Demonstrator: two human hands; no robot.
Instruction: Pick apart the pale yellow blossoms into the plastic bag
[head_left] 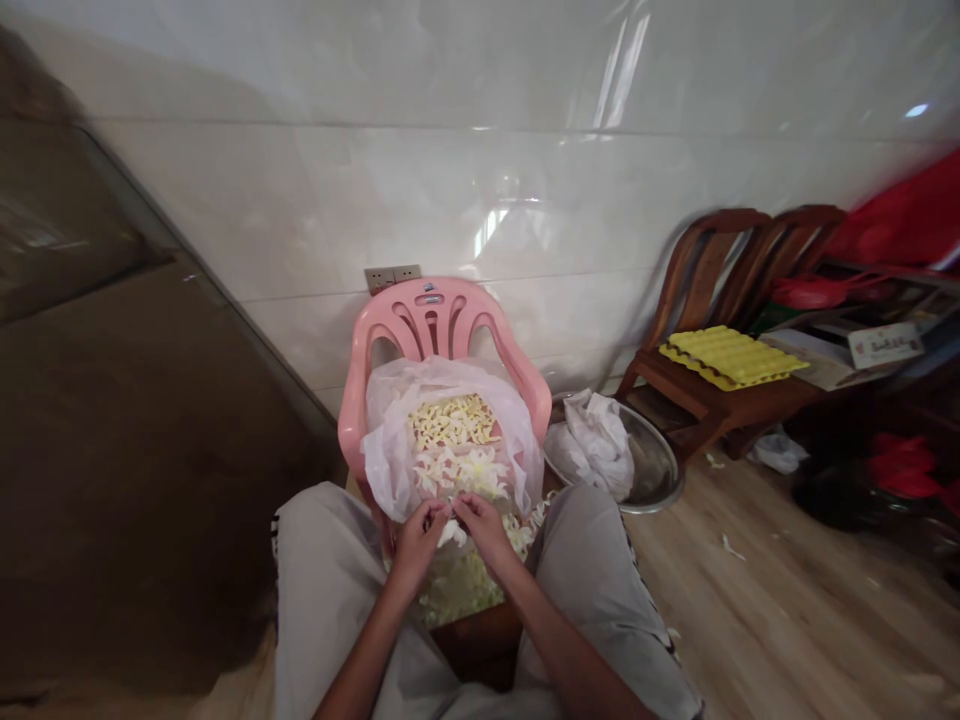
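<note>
My left hand [424,527] and my right hand [477,518] meet over my lap, fingertips pinched together on a white flower [452,533] whose petals hang just below them. Beyond them a pink plastic chair [444,293] bears an open translucent plastic bag [390,400]. Pale yellow pieces [454,420] lie in a heap on the bag, with white open flowers [476,470] nearer to me. Beneath my wrists, more white and greenish flowers [461,585] are gathered between my knees.
A metal basin [656,470] holding a white plastic bag [596,445] stands right of the chair. Farther right, yellow egg trays [731,355] rest on a wooden chair [694,395]. A tiled wall [300,200] rises behind, and a large brown panel [135,450] is at left.
</note>
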